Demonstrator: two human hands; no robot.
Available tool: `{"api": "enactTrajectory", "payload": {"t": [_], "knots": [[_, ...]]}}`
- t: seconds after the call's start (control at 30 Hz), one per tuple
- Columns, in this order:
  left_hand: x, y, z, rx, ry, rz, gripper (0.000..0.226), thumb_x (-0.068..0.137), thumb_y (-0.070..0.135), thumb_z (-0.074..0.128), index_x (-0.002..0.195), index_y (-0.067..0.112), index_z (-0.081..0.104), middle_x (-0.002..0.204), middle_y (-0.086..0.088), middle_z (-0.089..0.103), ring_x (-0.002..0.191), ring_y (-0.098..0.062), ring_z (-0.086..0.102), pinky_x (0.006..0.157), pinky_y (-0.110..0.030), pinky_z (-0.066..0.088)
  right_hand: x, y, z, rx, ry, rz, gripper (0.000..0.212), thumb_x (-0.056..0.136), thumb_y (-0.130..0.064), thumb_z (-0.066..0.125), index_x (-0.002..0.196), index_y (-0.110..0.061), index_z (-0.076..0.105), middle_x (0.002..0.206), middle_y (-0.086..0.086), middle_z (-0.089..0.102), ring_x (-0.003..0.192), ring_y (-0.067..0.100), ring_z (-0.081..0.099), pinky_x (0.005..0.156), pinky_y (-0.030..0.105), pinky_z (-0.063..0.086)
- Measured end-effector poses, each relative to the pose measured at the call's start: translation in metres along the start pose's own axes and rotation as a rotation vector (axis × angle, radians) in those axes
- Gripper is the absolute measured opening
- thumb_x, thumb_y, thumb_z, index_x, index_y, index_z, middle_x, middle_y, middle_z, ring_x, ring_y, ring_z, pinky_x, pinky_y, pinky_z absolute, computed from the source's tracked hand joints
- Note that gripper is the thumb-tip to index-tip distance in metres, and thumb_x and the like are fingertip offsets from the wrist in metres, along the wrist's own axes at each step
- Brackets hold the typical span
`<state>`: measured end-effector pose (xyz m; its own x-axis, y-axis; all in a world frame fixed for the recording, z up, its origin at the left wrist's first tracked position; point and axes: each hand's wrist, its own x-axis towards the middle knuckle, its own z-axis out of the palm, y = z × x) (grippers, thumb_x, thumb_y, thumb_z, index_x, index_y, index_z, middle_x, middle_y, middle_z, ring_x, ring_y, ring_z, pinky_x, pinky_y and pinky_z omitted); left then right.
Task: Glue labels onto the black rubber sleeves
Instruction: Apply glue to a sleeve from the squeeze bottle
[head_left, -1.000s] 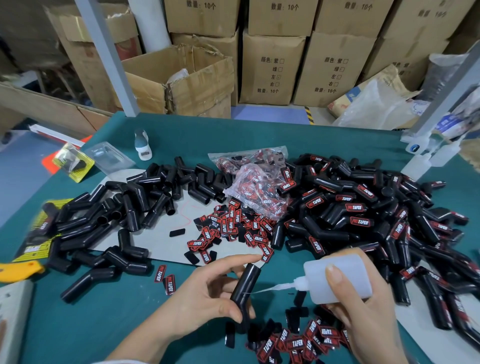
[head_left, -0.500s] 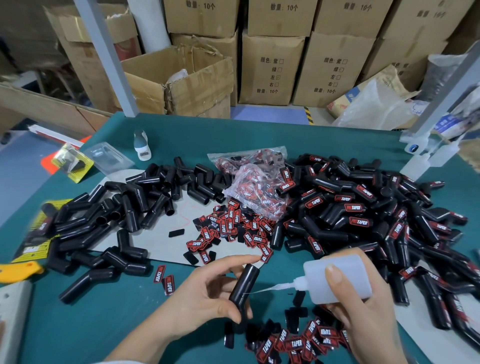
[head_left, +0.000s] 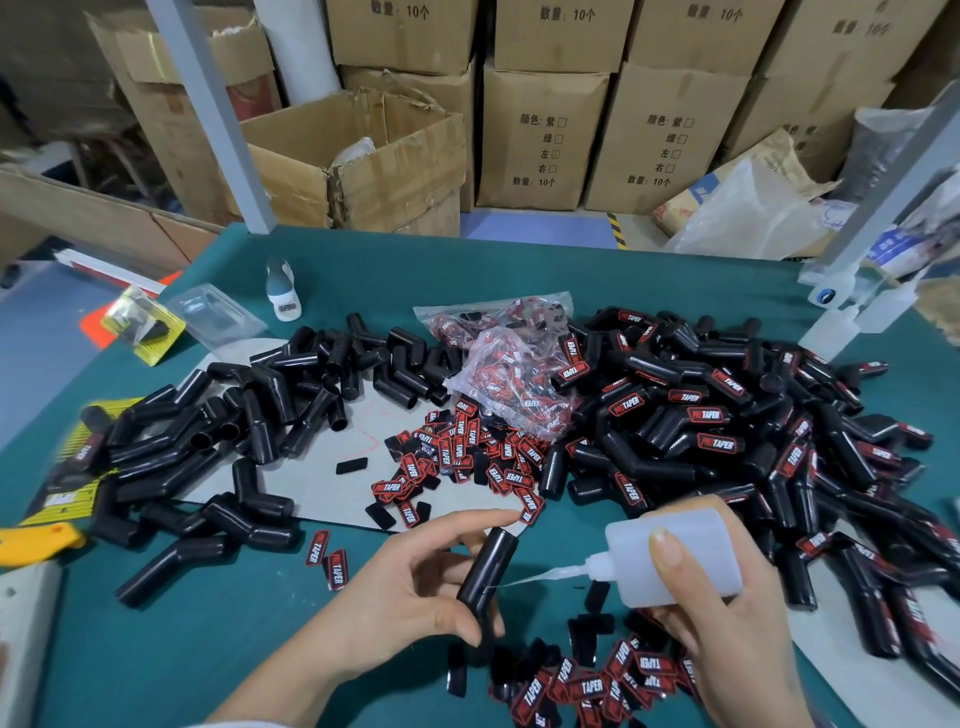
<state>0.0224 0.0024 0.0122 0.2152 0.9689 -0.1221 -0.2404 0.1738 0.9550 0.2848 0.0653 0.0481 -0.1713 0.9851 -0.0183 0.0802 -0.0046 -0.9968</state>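
Grip: left hand (head_left: 410, 587) pinches one black sleeve (head_left: 487, 577) between thumb and curled fingers, forefinger stretched out above it; right hand (head_left: 727, 629) wraps a white glue bottle (head_left: 675, 558), thumb pressed on its side.
Table (head_left: 519, 270): green top, carrying everything below.
Boxes (head_left: 540, 135): brown cartons stacked behind the table's far edge, one open at the left.
Labelled pile (head_left: 727, 426): black sleeves with red labels, heaped on the right half of the table.
Plain pile (head_left: 234, 415): bare black sleeves, spread over the left half, partly on a grey card (head_left: 322, 483).
Bag (head_left: 509, 374): clear plastic, full of red labels, between the two piles.
Loose labels (head_left: 467, 452): scattered near the bag's front; a second cluster (head_left: 597, 680) lies at the near edge, below the hands.
Held sleeve: raised off the table, tilted, just left of the bottle.
Nozzle (head_left: 550, 574): thin tip points left and meets the held sleeve's side.
Small bottle (head_left: 283, 291): upright at the far left of the table.
Knife (head_left: 31, 543): yellow, at the left edge.
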Motion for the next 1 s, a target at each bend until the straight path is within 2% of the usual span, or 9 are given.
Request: {"api": "enactTrajectory", "payload": {"t": [0.13,0.23,0.37,0.47,0.6,0.7,0.8,0.87,1.0], "knots": [[0.0012,-0.0024,-0.0002,0.009,0.008,0.01,0.084,0.062,-0.004,0.082,0.138,0.029,0.065,0.122,-0.023,0.049,0.092,-0.039,0.074,0.081,-0.034,0.059,0.0006,0.0008,0.0006,0.002,-0.008,-0.023,0.07,0.07,-0.08,0.076,0.103,-0.018,0.068,0.077,0.003,0.069,0.062,0.015,0.066,0.051,0.023,0.049],[0.0015,-0.002,-0.0005,0.012,0.008,0.013,0.084,0.062,-0.004,0.08,0.138,0.029,0.065,0.121,-0.022,0.05,0.092,-0.039,0.074,0.081,-0.034,0.059,0.0013,0.0008,0.0,0.028,-0.003,-0.034,0.071,0.071,-0.079,0.076,0.102,-0.016,0.067,0.072,0.003,0.065,0.052,0.005,0.056,0.046,0.013,0.04],[0.0011,-0.0019,-0.0007,0.017,-0.009,0.032,0.08,0.07,-0.005,0.083,0.14,0.029,0.063,0.12,-0.02,0.052,0.093,-0.039,0.075,0.083,-0.035,0.059,0.0019,0.0035,-0.0009,0.032,-0.017,-0.032,0.07,0.07,-0.08,0.076,0.101,-0.018,0.067,0.075,0.005,0.067,0.056,0.01,0.061,0.047,0.017,0.043],[0.001,-0.0021,-0.0005,0.015,-0.01,0.034,0.08,0.072,-0.003,0.083,0.142,0.029,0.062,0.119,-0.018,0.054,0.093,-0.04,0.075,0.083,-0.037,0.06,0.0019,0.0028,-0.0006,0.065,-0.009,-0.053,0.069,0.071,-0.079,0.077,0.099,-0.016,0.068,0.072,0.006,0.066,0.047,0.002,0.053,0.043,0.011,0.037],[0.0006,-0.0021,-0.0004,0.006,-0.018,0.028,0.081,0.073,-0.005,0.083,0.143,0.03,0.061,0.12,-0.019,0.051,0.093,-0.039,0.075,0.083,-0.037,0.06,0.0012,0.0022,-0.0002,0.058,-0.015,-0.056,0.071,0.07,-0.08,0.076,0.1,-0.016,0.067,0.068,0.0,0.064,0.048,0.002,0.054,0.044,0.011,0.037],[0.0012,-0.0018,0.0003,-0.008,-0.017,0.031,0.08,0.072,0.0,0.086,0.142,0.03,0.062,0.119,-0.021,0.049,0.092,-0.039,0.075,0.081,-0.038,0.061,0.002,0.0032,-0.0004,0.071,-0.004,-0.066,0.07,0.069,-0.08,0.077,0.097,-0.016,0.067,0.069,0.002,0.064,0.046,0.001,0.051,0.042,0.012,0.036],[0.0018,-0.0011,0.0024,-0.052,-0.023,0.034,0.079,0.069,0.02,0.095,0.141,0.027,0.062,0.117,-0.021,0.049,0.09,-0.039,0.075,0.079,-0.038,0.06,0.003,0.0047,0.0003,0.082,-0.002,-0.072,0.071,0.069,-0.079,0.078,0.097,-0.015,0.067,0.07,0.003,0.064,0.046,0.001,0.05,0.043,0.011,0.036],[0.002,-0.0013,0.0026,-0.059,-0.028,0.036,0.08,0.069,0.025,0.096,0.141,0.027,0.062,0.118,-0.022,0.049,0.09,-0.039,0.075,0.078,-0.038,0.06,0.003,0.0047,0.0,0.075,-0.005,-0.074,0.071,0.07,-0.079,0.077,0.098,-0.015,0.067,0.069,0.002,0.064,0.046,0.001,0.051,0.044,0.01,0.037],[0.0025,-0.0036,0.0015,-0.035,-0.018,0.057,0.078,0.072,0.001,0.081,0.141,0.029,0.062,0.12,-0.021,0.053,0.09,-0.038,0.075,0.078,-0.038,0.06,0.0032,0.0051,-0.0019,0.085,-0.001,-0.064,0.069,0.07,-0.079,0.077,0.098,-0.016,0.067,0.073,0.005,0.066,0.047,0.001,0.051,0.043,0.011,0.036]]}}
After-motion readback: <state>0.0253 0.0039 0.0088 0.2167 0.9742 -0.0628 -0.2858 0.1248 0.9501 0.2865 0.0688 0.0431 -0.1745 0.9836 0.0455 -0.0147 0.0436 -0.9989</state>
